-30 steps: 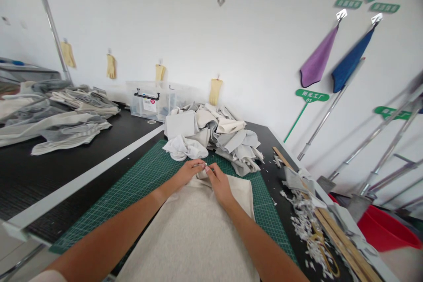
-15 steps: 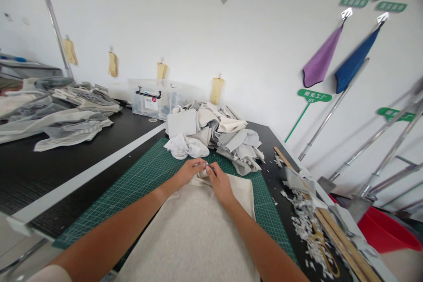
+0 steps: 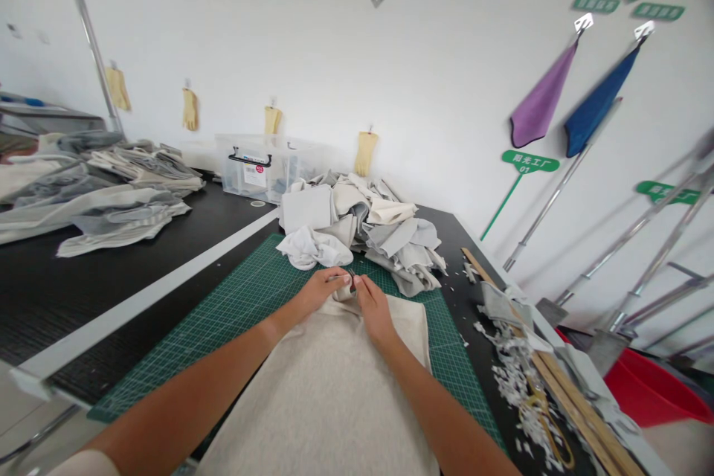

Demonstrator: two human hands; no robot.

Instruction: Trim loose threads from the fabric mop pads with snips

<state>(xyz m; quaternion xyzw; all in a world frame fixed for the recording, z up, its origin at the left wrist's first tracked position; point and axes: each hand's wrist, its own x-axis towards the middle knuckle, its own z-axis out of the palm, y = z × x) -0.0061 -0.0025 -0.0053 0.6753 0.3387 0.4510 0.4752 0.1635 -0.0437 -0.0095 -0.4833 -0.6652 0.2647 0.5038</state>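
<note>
A beige cloth (image 3: 329,394) lies spread over the green cutting mat (image 3: 245,305) in front of me. Both my hands meet at its far edge. My left hand (image 3: 320,288) pinches the cloth's edge with closed fingers. My right hand (image 3: 375,309) is closed too, its fingertips touching the same spot, maybe holding a small thin tool that I cannot make out. Just beyond my hands rises a heap of grey, white and cream cloth pieces (image 3: 357,230).
Cloth scraps, yellow-handled scissors (image 3: 544,424) and wooden rulers (image 3: 563,387) line the table's right edge. A red tub (image 3: 652,387) sits below it. A clear plastic box (image 3: 256,171) stands by the wall. More folded fabric (image 3: 94,193) is piled far left.
Hardly anything moved: my hands stay at the cloth's far edge, the right one shifting slightly away from me.
</note>
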